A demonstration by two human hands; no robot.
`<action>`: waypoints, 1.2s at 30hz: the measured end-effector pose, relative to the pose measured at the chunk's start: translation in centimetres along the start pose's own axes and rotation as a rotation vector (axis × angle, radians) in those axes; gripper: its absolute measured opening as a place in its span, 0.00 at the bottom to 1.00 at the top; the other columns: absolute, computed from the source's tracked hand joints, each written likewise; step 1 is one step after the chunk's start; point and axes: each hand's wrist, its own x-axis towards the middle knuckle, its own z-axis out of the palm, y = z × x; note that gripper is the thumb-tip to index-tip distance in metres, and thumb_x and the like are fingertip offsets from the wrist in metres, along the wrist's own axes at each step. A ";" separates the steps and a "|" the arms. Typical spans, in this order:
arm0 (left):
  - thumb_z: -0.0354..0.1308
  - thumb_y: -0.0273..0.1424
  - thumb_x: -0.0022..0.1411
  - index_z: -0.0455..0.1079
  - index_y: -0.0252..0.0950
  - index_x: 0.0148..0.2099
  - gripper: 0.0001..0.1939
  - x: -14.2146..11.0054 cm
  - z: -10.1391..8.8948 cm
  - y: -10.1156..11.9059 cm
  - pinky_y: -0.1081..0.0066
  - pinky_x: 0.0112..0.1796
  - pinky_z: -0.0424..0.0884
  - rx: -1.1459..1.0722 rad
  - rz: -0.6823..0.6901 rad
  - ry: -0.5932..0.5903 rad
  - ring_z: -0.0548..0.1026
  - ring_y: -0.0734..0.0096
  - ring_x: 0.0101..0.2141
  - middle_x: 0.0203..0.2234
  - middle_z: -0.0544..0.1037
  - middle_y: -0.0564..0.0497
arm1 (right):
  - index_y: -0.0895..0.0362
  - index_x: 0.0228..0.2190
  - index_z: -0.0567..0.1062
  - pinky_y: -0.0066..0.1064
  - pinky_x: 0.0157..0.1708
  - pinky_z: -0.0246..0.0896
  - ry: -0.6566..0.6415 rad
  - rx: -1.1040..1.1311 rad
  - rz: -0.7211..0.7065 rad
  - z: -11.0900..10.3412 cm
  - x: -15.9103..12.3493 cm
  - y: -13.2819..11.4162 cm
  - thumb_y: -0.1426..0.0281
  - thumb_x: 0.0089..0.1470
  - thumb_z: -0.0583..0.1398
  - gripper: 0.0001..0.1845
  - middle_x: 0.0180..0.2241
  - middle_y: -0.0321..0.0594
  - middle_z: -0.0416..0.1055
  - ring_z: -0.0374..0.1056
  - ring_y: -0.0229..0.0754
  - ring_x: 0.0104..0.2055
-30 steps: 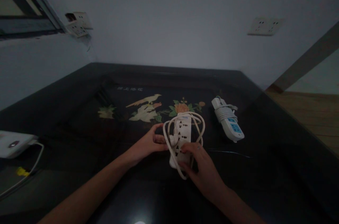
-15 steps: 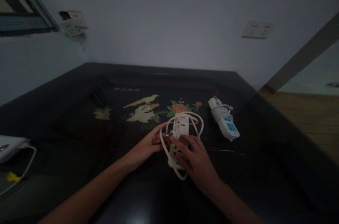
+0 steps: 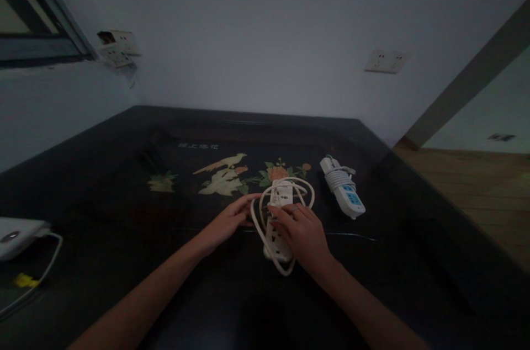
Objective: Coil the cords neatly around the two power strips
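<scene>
A white power strip point(image 3: 284, 193) lies lengthwise on the black tabletop, its thick white cord point(image 3: 257, 224) looped loosely over and around it. My left hand point(image 3: 235, 217) is at the strip's left side, fingers curled against it and the cord; some fingertips are hidden behind the loops. Over the strip's middle, my right hand point(image 3: 301, 231) pinches the cord's white plug point(image 3: 271, 210) between thumb and fingers. The plug is small and partly covered by the fingers. To the right lies a second power strip point(image 3: 350, 202), white with blue sockets, its grey-white cord point(image 3: 338, 176) wrapped round it.
The glossy black table point(image 3: 199, 289) carries an inlaid bird and flower picture point(image 3: 223, 181). At the left edge sits a white device point(image 3: 20, 234) with a cable and yellow tag point(image 3: 25, 280). Wall sockets point(image 3: 386, 61) are behind; a wooden floor point(image 3: 464, 184) shows at right.
My right hand's fingers have drawn together around the plug. My left hand has pulled slightly left, away from the plug. The view has shifted a little.
</scene>
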 end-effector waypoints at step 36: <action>0.63 0.35 0.50 0.69 0.35 0.44 0.18 7.1 -1.8 1.9 0.67 0.39 0.69 0.313 0.121 -0.062 0.75 0.68 0.37 0.39 0.76 0.49 | 0.57 0.47 0.74 0.43 0.52 0.62 0.075 0.399 0.180 1.1 1.2 1.0 0.79 0.57 0.52 0.19 0.47 0.46 0.74 0.67 0.47 0.51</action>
